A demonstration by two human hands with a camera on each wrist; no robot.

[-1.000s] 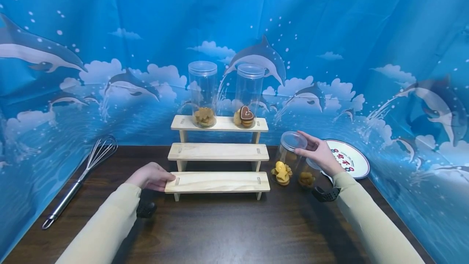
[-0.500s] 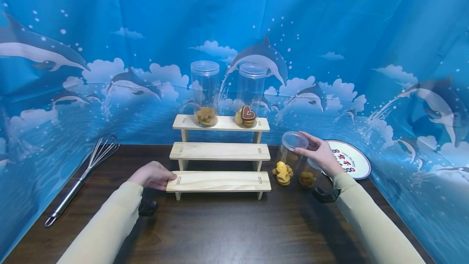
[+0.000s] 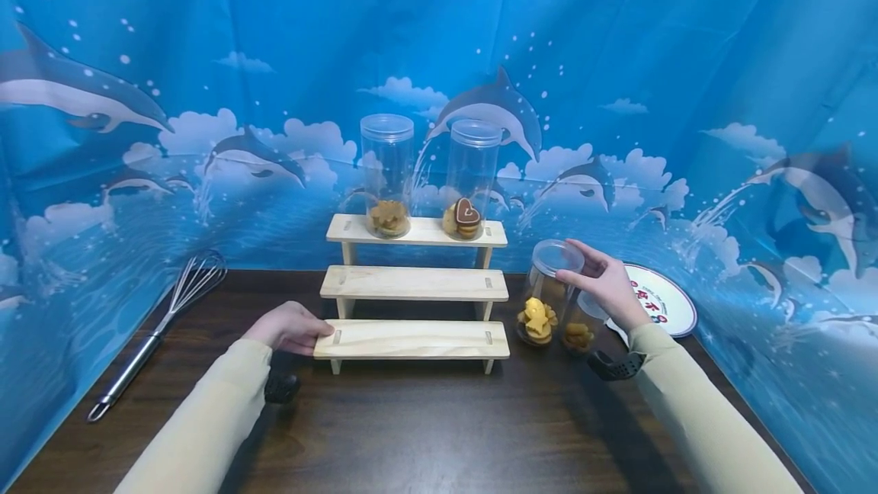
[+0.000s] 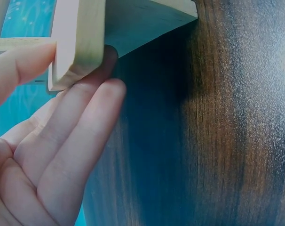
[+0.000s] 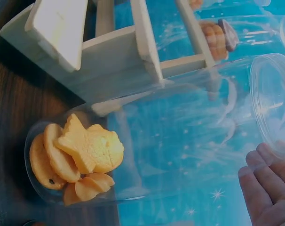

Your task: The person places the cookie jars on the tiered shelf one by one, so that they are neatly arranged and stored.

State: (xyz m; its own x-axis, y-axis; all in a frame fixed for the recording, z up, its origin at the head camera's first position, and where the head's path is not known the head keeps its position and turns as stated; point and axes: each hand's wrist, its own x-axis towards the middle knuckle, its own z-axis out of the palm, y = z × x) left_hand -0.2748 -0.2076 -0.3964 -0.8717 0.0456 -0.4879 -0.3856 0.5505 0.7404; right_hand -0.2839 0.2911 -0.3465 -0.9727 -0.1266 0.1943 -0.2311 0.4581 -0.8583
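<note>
My left hand (image 3: 291, 328) pinches the left end of the lowest step of a three-tier wooden display stand (image 3: 414, 340), thumb on top and fingers beneath. In the left wrist view, the thumb meets the light wooden board (image 4: 88, 42). At the stand's right, my right hand (image 3: 605, 285) grips a tall clear jar (image 3: 546, 288) around its lid. Pale yellow cookies (image 5: 81, 157) lie at the bottom of that jar. Whether its base touches the table cannot be told. A second clear jar (image 3: 578, 335) with cookies stands close behind it, partly hidden by my right hand.
Two lidded cookie jars, left (image 3: 387, 174) and right (image 3: 473, 178), stand on the top step. A whisk (image 3: 158, 334) lies at the left. A white plate with red lettering (image 3: 675, 311) sits at the far right. A blue dolphin backdrop (image 3: 309, 36) borders the dark table (image 3: 411, 433).
The jar in my right hand has shifted slightly up and to the right relative to the stand. My left hand keeps its pinch on the step. The head view has drifted slightly.
</note>
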